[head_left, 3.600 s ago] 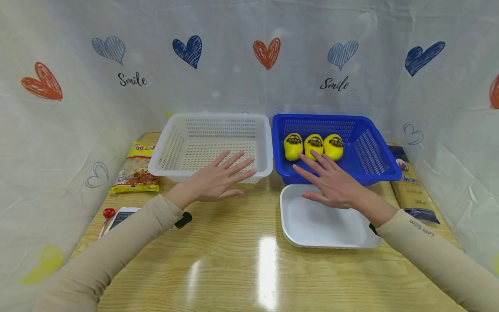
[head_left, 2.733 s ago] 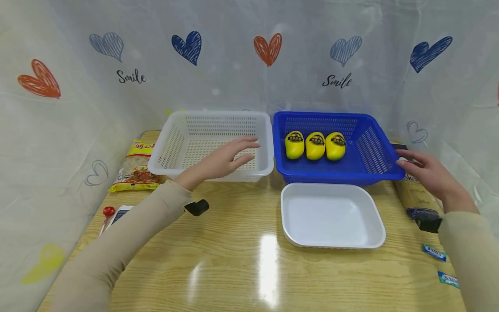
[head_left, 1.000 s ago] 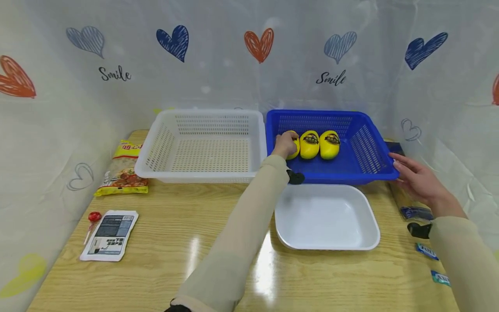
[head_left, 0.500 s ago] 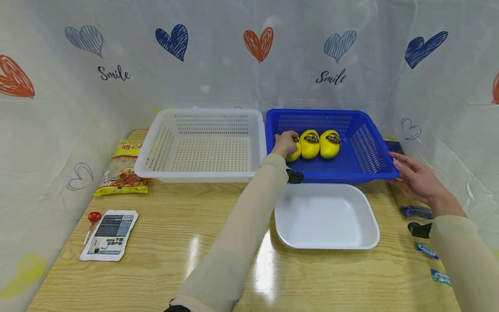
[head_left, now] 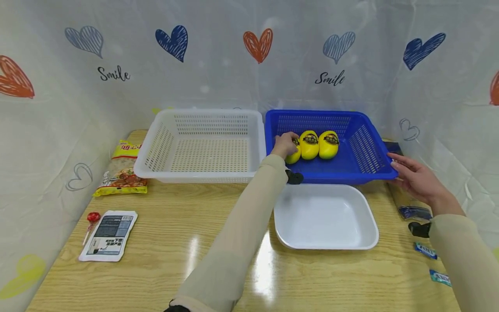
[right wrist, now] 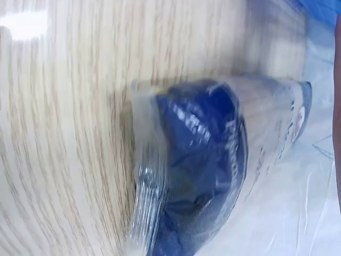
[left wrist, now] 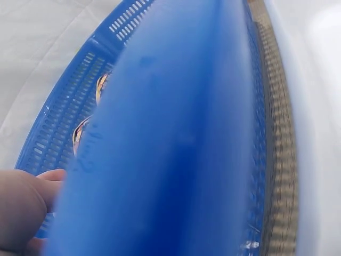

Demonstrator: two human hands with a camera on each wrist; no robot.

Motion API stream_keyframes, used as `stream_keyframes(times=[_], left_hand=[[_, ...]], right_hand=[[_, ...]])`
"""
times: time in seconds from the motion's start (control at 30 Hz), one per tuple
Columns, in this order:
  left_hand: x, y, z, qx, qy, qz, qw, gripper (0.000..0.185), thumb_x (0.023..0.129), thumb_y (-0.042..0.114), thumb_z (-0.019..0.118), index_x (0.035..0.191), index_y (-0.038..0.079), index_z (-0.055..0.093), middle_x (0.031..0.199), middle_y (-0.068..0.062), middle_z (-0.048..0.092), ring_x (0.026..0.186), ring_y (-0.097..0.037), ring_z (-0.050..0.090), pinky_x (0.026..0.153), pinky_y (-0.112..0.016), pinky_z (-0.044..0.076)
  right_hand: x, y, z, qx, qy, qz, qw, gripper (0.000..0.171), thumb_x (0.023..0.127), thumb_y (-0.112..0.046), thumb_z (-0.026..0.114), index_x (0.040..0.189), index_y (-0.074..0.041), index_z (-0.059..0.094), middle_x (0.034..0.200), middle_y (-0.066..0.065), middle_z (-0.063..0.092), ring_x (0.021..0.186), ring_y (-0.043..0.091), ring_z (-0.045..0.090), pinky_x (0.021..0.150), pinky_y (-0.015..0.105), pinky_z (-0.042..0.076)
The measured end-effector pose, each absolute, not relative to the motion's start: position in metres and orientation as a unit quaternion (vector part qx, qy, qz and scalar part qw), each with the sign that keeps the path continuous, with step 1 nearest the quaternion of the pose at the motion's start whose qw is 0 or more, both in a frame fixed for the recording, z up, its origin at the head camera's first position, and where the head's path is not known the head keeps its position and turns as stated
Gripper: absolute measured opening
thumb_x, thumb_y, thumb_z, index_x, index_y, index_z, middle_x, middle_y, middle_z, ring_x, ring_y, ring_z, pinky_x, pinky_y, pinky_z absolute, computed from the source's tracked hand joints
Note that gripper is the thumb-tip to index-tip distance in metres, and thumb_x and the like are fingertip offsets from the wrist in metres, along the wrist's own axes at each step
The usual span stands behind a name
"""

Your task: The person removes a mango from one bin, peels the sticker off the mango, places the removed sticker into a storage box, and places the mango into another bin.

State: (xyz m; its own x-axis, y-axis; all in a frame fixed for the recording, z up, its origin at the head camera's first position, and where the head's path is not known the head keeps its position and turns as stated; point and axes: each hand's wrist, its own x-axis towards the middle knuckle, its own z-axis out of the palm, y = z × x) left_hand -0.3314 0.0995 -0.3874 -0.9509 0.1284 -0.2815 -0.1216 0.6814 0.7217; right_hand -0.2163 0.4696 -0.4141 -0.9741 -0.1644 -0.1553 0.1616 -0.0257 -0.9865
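Three yellow rounded items with dark labels lie in a row in the blue basket (head_left: 370, 149). My left hand (head_left: 286, 144) reaches over the basket's front left corner and grips the leftmost yellow item (head_left: 293, 155). The middle item (head_left: 309, 145) and the right item (head_left: 328, 144) lie untouched. My right hand (head_left: 409, 175) rests with fairly straight fingers against the basket's right rim. In the left wrist view the blue basket wall (left wrist: 176, 138) fills the frame, blurred, with my fingers (left wrist: 24, 205) at the lower left.
An empty white basket (head_left: 200, 113) stands left of the blue one and a white tray (head_left: 370, 219) in front of it. A snack bag (head_left: 122, 167), a lollipop (head_left: 92, 216) and a sachet (head_left: 109, 234) lie left. A blue-ended packet (right wrist: 213, 160) and small wrappers (head_left: 425, 250) lie right.
My left hand moved from above the white basket into the blue basket and took hold of the leftmost yellow item. My right hand went to the basket's right rim. Over the last second, almost nothing moved.
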Motion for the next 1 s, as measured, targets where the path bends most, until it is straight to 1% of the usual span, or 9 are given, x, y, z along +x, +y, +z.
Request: stream_keyframes(times=[0.17,0.27,0.3,0.4,0.53,0.57,0.73,0.93,1.0], left_hand=[[-0.33,0.1,-0.387,-0.004,0.899,0.406,0.163,0.045,0.094,0.002,0.061,0.135,0.022,0.06,0.154,-0.001,0.039,0.149,-0.024,0.01,0.109,-0.039,0.036],[-0.329,0.1,-0.387,-0.004,0.9,0.407,0.159,0.045,0.094,0.002,0.061,0.135,0.021,0.06,0.153,-0.001,0.039,0.149,-0.024,0.011,0.109,-0.039,0.036],[-0.329,0.1,-0.387,-0.004,0.899,0.408,0.157,0.045,0.094,0.002,0.061,0.135,0.021,0.06,0.153,-0.002,0.039,0.149,-0.024,0.011,0.109,-0.039,0.035],[-0.328,0.1,-0.387,-0.006,0.899,0.41,0.151,0.045,0.094,0.001,0.061,0.134,0.02,0.06,0.153,-0.002,0.04,0.149,-0.025,0.011,0.111,-0.041,0.034],[-0.328,0.1,-0.386,-0.009,0.898,0.414,0.149,0.044,0.093,0.001,0.061,0.134,0.02,0.061,0.153,-0.002,0.04,0.149,-0.025,0.011,0.112,-0.042,0.032],[-0.328,0.1,-0.386,-0.01,0.897,0.415,0.15,0.044,0.094,0.001,0.061,0.134,0.02,0.061,0.153,-0.002,0.039,0.149,-0.024,0.011,0.112,-0.043,0.032],[-0.328,0.101,-0.386,-0.012,0.896,0.416,0.155,0.045,0.094,0.001,0.06,0.135,0.021,0.06,0.155,-0.002,0.036,0.149,-0.023,0.011,0.111,-0.041,0.033],[-0.328,0.1,-0.389,-0.002,0.896,0.418,0.152,0.046,0.094,0.0,0.06,0.135,0.02,0.06,0.156,-0.003,0.035,0.149,-0.024,0.01,0.108,-0.041,0.037],[-0.329,0.1,-0.39,0.0,0.897,0.417,0.147,0.046,0.093,0.0,0.06,0.134,0.02,0.06,0.155,-0.003,0.036,0.149,-0.025,0.01,0.108,-0.041,0.037]], right_hand=[[-0.216,0.473,-0.412,-0.002,0.756,-0.646,0.111,0.042,0.103,-0.017,0.048,0.145,-0.022,0.049,0.119,-0.017,0.061,0.096,0.006,0.066,0.079,0.023,0.055],[-0.216,0.475,-0.413,0.0,0.772,-0.627,0.106,0.038,0.103,-0.018,0.05,0.141,-0.022,0.053,0.118,-0.018,0.06,0.096,0.004,0.066,0.078,0.022,0.055],[-0.216,0.475,-0.414,0.0,0.767,-0.634,0.105,0.036,0.103,-0.018,0.05,0.138,-0.023,0.056,0.118,-0.017,0.061,0.096,0.005,0.066,0.078,0.022,0.055],[-0.215,0.476,-0.417,-0.02,0.742,-0.662,0.104,0.036,0.104,-0.014,0.047,0.138,-0.019,0.057,0.119,-0.014,0.063,0.096,0.007,0.067,0.079,0.023,0.055],[-0.215,0.474,-0.422,-0.054,0.703,-0.702,0.105,0.039,0.105,-0.009,0.039,0.142,-0.012,0.052,0.123,-0.007,0.064,0.099,0.012,0.068,0.081,0.027,0.056],[-0.214,0.473,-0.423,-0.056,0.694,-0.71,0.104,0.039,0.106,-0.009,0.039,0.142,-0.012,0.052,0.123,-0.005,0.064,0.099,0.013,0.068,0.08,0.028,0.056],[-0.214,0.47,-0.425,-0.068,0.668,-0.734,0.097,0.038,0.106,-0.007,0.038,0.14,-0.012,0.053,0.121,-0.001,0.066,0.097,0.016,0.07,0.079,0.029,0.056],[-0.213,0.467,-0.428,-0.114,0.611,-0.777,0.1,0.04,0.105,-0.001,0.03,0.14,-0.004,0.05,0.123,0.006,0.066,0.1,0.02,0.069,0.083,0.033,0.055],[-0.213,0.466,-0.428,-0.117,0.603,-0.782,0.101,0.04,0.105,-0.001,0.03,0.14,-0.004,0.05,0.123,0.007,0.066,0.1,0.02,0.069,0.084,0.033,0.055]])
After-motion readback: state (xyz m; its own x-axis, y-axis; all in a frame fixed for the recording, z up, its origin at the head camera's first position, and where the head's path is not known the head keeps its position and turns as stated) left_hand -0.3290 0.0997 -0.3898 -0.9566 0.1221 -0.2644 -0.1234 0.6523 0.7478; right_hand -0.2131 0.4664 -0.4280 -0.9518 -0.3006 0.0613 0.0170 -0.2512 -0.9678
